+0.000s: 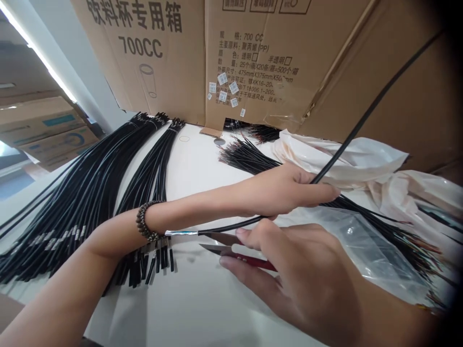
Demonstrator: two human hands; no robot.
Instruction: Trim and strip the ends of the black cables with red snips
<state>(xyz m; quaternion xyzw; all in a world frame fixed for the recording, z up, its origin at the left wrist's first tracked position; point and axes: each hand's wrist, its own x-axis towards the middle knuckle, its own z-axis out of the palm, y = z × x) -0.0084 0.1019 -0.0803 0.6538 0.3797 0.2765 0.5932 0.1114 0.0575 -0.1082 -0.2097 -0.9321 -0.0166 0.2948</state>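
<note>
My left hand point(289, 190), reaching across from the left with a beaded bracelet on its wrist, is closed around a black cable point(361, 126). One part of the cable rises to the upper right. Its other end comes out below the hand and points left, with a silvery foil-wrapped core point(183, 233) bared at the tip. Just below the cable, my right hand point(314, 270) grips small red-handled scissors point(249, 260). Their blades are spread and point left beside the start of the foil. The handles are partly hidden by my fingers.
Bundles of black cables point(104, 178) lie on the white table point(173, 308) at left. More cables with bared wires point(246, 152) lie behind my hands, near white plastic wrapping point(347, 154) and a clear bag point(365, 241). A large cardboard box point(188, 72) stands at the back.
</note>
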